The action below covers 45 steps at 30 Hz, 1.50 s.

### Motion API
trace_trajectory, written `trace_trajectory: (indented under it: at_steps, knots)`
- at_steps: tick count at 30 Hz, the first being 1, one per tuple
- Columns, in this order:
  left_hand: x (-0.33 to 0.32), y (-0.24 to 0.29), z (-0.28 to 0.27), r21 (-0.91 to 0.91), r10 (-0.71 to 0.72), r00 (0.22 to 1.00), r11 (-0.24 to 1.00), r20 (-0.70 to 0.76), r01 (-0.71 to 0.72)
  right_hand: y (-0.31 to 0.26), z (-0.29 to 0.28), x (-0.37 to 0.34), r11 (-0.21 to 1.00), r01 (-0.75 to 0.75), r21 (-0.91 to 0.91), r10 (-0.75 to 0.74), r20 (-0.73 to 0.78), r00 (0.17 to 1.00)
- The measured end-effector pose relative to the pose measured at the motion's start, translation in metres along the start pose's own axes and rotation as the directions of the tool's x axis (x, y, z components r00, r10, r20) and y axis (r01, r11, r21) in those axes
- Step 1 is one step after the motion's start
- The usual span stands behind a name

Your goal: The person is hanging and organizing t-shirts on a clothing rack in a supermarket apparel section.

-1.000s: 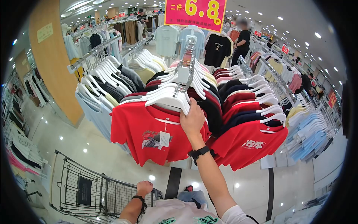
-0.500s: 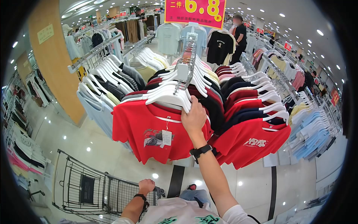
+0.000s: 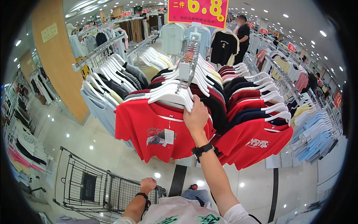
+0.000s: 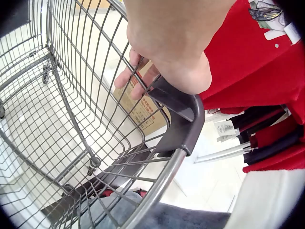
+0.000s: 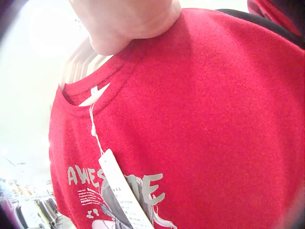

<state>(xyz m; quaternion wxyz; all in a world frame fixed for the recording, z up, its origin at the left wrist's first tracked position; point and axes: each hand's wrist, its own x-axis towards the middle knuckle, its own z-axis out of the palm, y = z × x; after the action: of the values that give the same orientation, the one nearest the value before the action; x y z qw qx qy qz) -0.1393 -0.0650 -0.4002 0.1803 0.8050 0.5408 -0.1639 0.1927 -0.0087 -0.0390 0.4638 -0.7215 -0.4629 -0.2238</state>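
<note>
In the head view my right hand [image 3: 196, 117] grips the right end of a white hanger [image 3: 167, 96], at the shoulder of a red T-shirt [image 3: 134, 119]. This shirt hangs foremost on the middle rail; a white price tag [image 3: 169, 136] dangles over its grey print. The right wrist view shows the heel of that hand above the shirt's collar [image 5: 102, 98], its fingers hidden. Low in the head view, my left hand [image 3: 148, 184] holds the rim of a wire shopping cart [image 3: 88, 186]. Its fingers curl over the rim beside a dark plastic corner [image 4: 183, 126] in the left wrist view.
Another red T-shirt [image 3: 257, 142] fronts the rail to the right. Light-blue tops [image 3: 102, 112] hang on the left rail, near a wood-coloured pillar [image 3: 56, 56]. A pink sale sign [image 3: 197, 13] stands above the middle rail. A person in black [image 3: 242, 37] is farther back.
The scene has shifted slightly right in the head view. Both hands keep their hold, and the red T-shirt stays on the rail.
</note>
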Motion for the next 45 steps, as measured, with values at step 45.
trace_trajectory:
  at_steps: [45]
  knots:
    - [-0.016,0.153,-0.435,-0.180,0.069,0.330,0.723,-0.942,-0.666,0.020,-0.041,0.009,0.983,0.149,-0.104,-0.155,-0.050,0.987]
